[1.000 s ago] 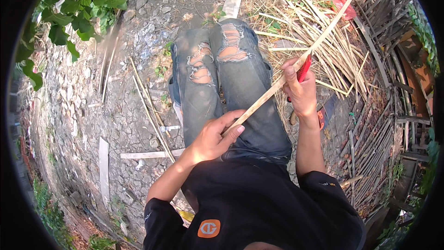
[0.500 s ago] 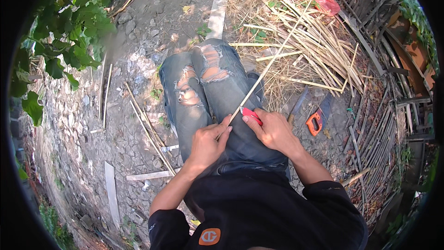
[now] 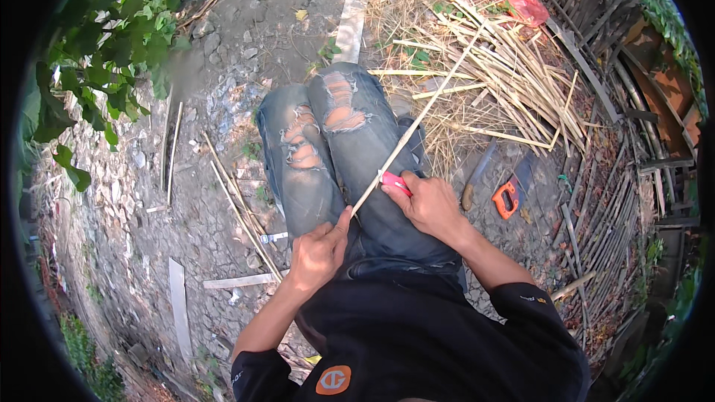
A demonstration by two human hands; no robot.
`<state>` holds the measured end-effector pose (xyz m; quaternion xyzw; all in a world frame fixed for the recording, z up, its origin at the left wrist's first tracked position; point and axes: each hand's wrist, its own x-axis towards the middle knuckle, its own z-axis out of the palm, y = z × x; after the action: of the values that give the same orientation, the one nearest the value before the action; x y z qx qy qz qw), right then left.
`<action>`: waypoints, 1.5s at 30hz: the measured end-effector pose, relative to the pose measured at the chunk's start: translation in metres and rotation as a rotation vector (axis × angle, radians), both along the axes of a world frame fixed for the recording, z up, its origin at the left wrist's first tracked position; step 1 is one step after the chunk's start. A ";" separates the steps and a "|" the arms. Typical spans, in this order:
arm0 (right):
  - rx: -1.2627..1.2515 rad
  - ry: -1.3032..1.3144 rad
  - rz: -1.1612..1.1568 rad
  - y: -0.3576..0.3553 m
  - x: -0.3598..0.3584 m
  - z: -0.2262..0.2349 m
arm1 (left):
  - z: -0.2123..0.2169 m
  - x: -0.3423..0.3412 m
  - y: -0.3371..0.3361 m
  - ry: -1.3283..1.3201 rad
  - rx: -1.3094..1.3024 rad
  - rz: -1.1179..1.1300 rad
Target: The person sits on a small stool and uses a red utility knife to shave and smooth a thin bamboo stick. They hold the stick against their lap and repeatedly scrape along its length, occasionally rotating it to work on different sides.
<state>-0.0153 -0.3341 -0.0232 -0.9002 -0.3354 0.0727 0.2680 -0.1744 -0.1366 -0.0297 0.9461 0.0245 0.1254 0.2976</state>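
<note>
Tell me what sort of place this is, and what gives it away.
Probably an outdoor yard serving as a makeshift work spot: cracked bare earth underfoot, a loose pile of pale sticks, and an orange-handled saw lying nearby.

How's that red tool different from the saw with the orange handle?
The red tool is gripped in the right hand; the saw lies on the ground. The red tool is partly covered by that hand; the saw lies uncovered. Both have bright-coloured parts.
</note>
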 end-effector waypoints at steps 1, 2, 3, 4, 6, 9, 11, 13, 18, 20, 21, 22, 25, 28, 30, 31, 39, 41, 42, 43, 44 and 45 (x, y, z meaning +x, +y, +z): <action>0.008 -0.008 -0.004 -0.001 0.000 -0.002 | 0.000 -0.009 0.003 -0.003 0.018 -0.014; 0.015 -0.015 -0.031 -0.003 0.006 -0.002 | 0.002 -0.017 0.007 -0.008 -0.001 -0.020; 0.022 -0.022 -0.055 -0.004 0.014 -0.001 | 0.004 -0.025 0.010 -0.013 -0.021 -0.025; 0.028 -0.028 -0.079 -0.004 0.019 -0.002 | 0.007 -0.033 0.013 -0.017 -0.042 -0.029; 0.021 -0.111 -0.041 -0.002 0.019 -0.004 | 0.014 -0.045 0.015 0.001 -0.025 -0.018; 0.100 -0.244 -0.016 0.006 0.031 -0.003 | 0.031 -0.048 0.021 0.009 -0.040 -0.004; 0.146 -0.329 0.006 0.012 0.041 0.002 | 0.045 -0.049 0.024 0.014 -0.059 -0.001; 0.156 -0.425 0.037 0.016 0.054 0.012 | 0.057 -0.045 0.028 0.012 -0.071 -0.010; 1.042 0.123 -0.883 -0.078 0.203 0.022 | 0.032 -0.100 0.053 0.088 -0.615 0.006; 1.317 0.065 -0.802 -0.113 0.212 0.046 | 0.018 -0.095 0.059 0.126 -0.793 0.104; 1.385 0.093 -0.784 -0.120 0.199 0.062 | 0.011 -0.090 0.053 0.151 -0.899 0.186; 1.330 0.133 -0.725 -0.116 0.186 0.069 | 0.008 -0.090 0.048 0.199 -0.994 0.266; 1.159 0.075 -0.479 -0.056 0.158 0.080 | -0.006 -0.053 0.038 0.048 -0.869 0.234; 0.792 -0.059 -0.175 -0.004 0.119 0.098 | 0.002 -0.022 0.025 -0.019 -0.815 0.188; 0.606 -0.190 -0.011 0.015 0.109 0.097 | 0.009 -0.008 0.022 -0.077 -0.731 0.140; 0.616 -0.235 0.078 0.025 0.107 0.098 | 0.011 -0.004 0.022 -0.119 -0.661 0.116; 0.571 -0.265 0.322 0.040 0.111 0.082 | 0.028 -0.003 0.018 -0.150 -0.384 0.117; 0.543 -0.245 0.339 0.045 0.107 0.080 | 0.028 -0.004 0.017 -0.146 -0.336 0.138; 0.585 -0.248 0.333 0.048 0.108 0.073 | 0.029 -0.004 0.016 -0.149 -0.325 0.138; 0.547 -0.229 0.313 0.047 0.108 0.070 | 0.030 -0.004 0.016 -0.151 -0.315 0.137; 0.508 -0.209 0.293 0.047 0.107 0.068 | 0.030 -0.005 0.016 -0.154 -0.304 0.135; 0.470 -0.191 0.274 0.047 0.107 0.066 | 0.030 -0.005 0.016 -0.159 -0.285 0.130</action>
<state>0.0920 -0.2873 0.0432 -0.7624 -0.4853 -0.0566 0.4243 -0.1791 -0.1209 -0.0001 0.8779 0.0794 0.2143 0.4208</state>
